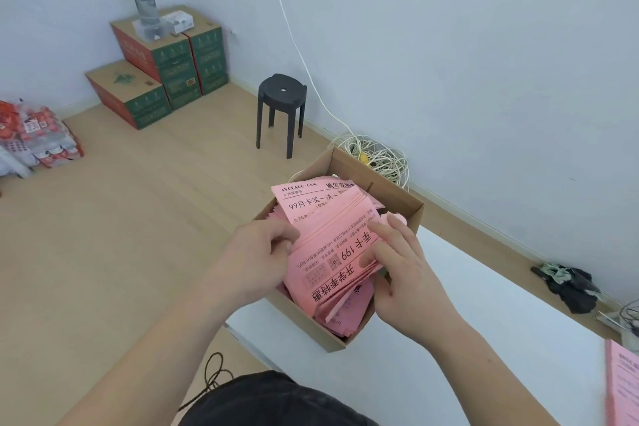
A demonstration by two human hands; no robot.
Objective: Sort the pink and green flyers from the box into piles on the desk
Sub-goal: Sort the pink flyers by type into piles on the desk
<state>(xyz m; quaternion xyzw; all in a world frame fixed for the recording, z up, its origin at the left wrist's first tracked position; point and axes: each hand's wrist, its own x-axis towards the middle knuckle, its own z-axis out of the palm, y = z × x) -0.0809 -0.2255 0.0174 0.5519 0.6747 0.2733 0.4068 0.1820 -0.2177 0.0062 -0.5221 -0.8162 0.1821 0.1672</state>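
- White desk point(484, 322) fills the near view, with an open cardboard box point(397, 197) on its far left corner.
- Well to the right of the box, nearer the person, a pink pile point(622, 387) shows at the picture's edge.
- Just above the box, both hands hold a thick bundle of pink flyers point(332, 252). The left hand point(256, 263) pinches its left edge with curled fingers. The right hand point(404, 273) grips its right edge, thumb on top and fingers underneath.
- More pink flyers lie inside the box; no green ones are visible.
- The step in hand looks like lifting pink flyers out. The next move would likely be to carry the bundle right of the box to the pink pile, held firmly so no sheets slip.
- Just beyond the box lies a coil of cable point(377, 156), then a black stool point(281, 93), with stacked cartons point(166, 55) farthest off.
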